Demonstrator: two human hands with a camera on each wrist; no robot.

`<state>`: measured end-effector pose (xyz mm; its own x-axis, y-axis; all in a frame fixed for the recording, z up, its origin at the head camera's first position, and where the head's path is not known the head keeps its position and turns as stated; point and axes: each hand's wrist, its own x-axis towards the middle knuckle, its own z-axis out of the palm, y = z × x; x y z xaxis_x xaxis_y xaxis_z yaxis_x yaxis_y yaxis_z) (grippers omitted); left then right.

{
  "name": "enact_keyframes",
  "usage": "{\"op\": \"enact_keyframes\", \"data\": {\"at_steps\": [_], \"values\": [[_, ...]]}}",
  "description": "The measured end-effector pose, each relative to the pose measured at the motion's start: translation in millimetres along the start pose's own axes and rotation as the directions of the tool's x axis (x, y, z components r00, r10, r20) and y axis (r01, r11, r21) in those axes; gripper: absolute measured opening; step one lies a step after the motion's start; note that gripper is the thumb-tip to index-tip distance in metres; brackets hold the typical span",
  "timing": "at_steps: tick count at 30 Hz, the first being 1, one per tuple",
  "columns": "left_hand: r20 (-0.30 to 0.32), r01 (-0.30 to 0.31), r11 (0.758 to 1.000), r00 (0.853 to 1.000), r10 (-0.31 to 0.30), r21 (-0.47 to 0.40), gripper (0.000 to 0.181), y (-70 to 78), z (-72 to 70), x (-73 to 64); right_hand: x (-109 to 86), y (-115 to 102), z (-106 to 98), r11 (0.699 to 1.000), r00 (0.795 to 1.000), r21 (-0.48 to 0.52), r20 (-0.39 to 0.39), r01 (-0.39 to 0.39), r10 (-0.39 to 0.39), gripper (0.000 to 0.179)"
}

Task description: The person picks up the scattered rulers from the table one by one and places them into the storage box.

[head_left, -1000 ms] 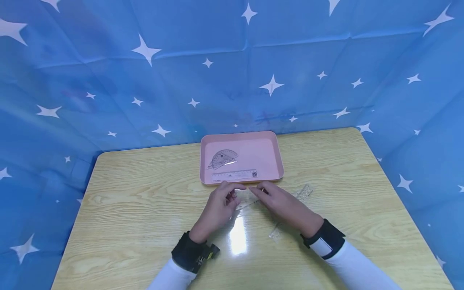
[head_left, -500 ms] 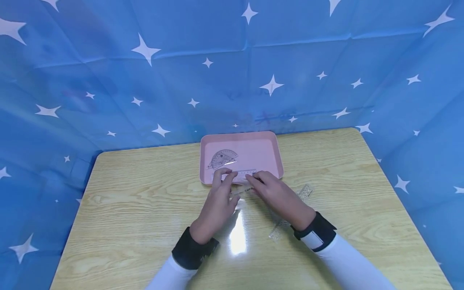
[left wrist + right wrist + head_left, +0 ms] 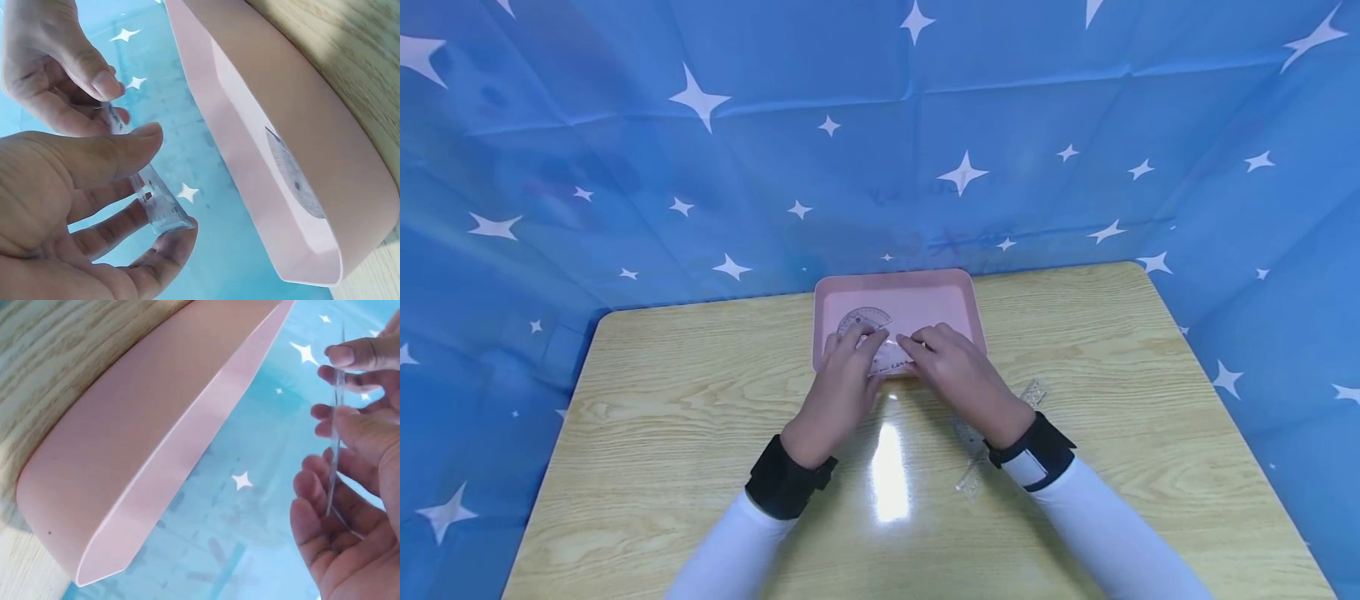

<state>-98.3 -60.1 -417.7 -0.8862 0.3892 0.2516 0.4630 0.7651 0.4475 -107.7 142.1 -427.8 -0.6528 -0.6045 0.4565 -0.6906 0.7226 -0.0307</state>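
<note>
A clear plastic set square with printed scale marks and a hole is held between both hands over the front of the pink tray. My left hand pinches one end, thumb on one face and fingers behind. My right hand pinches the other end between thumb and fingers. From the right wrist, the set square appears almost edge-on, as a thin strip. Inside the tray a clear protractor shows past my left fingers; the hands hide the tray's front part.
Right of the tray, a clear ruler lies on the wooden table, partly under my right forearm. A rounded clear piece lies beside it, half hidden by the wrist. A blue star-patterned cloth hangs behind the table.
Both hands have moved forward with the set square, from the table in front of the tray to over the tray. They now cover the ruler seen in it earlier.
</note>
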Motion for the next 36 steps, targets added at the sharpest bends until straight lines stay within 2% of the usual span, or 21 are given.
{"op": "enact_keyframes", "data": {"at_steps": [3, 7, 15, 22, 31, 36], "values": [[0.023, -0.008, 1.0, 1.0, 0.008, 0.023, 0.054, -4.0, 0.2, 4.7, 3.3, 3.2, 3.0, 1.0, 1.0, -0.006, 0.021, -0.009, 0.009, 0.037], [0.022, -0.021, 0.999, 1.0, 0.02, 0.046, 0.048, -8.4, 1.1, 12.3, 9.4, 5.9, 6.3, 0.999, 0.998, -0.004, 0.047, -0.032, 0.032, 0.036], [0.034, -0.023, 1.0, 0.999, 0.023, 0.021, 0.049, -21.5, -1.1, 29.1, 17.6, 13.3, 9.8, 0.997, 0.997, 0.011, 0.026, -0.074, 0.074, 0.042], [0.046, 0.01, 1.0, 0.999, -0.011, 0.018, 0.047, -38.1, 1.2, 45.2, 12.8, 19.5, 5.8, 0.995, 0.995, -0.012, 0.034, -0.098, 0.098, 0.052], [0.115, 0.087, 0.996, 0.99, -0.087, 0.006, 0.051, -57.8, 8.6, 64.7, 2.2, 29.0, -7.4, 0.997, 0.996, -0.004, 0.018, -0.083, 0.083, 0.052], [0.142, 0.076, 0.995, 0.986, -0.085, 0.063, 0.039, -68.3, 14.7, 73.9, -6.4, 35.4, -16.8, 0.995, 0.994, -0.013, 0.041, -0.1, 0.1, 0.052]]}}
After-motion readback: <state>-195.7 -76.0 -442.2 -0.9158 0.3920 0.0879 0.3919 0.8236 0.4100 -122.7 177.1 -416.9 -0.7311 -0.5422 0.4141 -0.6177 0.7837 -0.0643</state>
